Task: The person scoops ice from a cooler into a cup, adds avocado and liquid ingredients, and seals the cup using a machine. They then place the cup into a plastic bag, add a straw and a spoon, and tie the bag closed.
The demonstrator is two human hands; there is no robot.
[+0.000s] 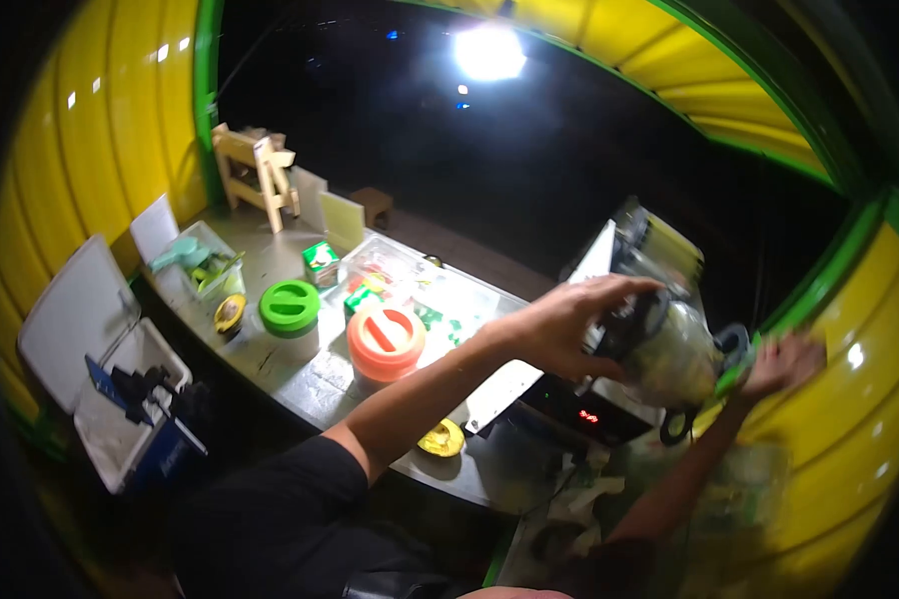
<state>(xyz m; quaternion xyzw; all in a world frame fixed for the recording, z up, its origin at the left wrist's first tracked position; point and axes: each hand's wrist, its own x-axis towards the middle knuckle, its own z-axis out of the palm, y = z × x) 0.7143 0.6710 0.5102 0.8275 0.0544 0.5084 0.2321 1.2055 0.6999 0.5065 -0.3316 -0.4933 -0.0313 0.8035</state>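
A blender jar [674, 354] with a dark end and a clear, cloudy-looking body is tilted over on the right side of the counter. My left hand [579, 324] grips its dark end, thumb below and fingers over the top. Beyond the jar's dark handle [735, 341], close to the yellow wall, is my right hand [784, 361], its fingers smeared by motion. Under the jar, a black appliance with a red lit display [588, 416] stands on the counter. Something bright green [731, 381] shows beside my right wrist.
Green-lidded [290, 304] and orange-lidded [387, 339] containers stand on the metal counter [260, 354]. Cut yellow fruit [442, 437] lies at its front edge, beside a white board [504, 392]. A plastic bin [205, 262] sits left; an open cooler [120, 429] stands below.
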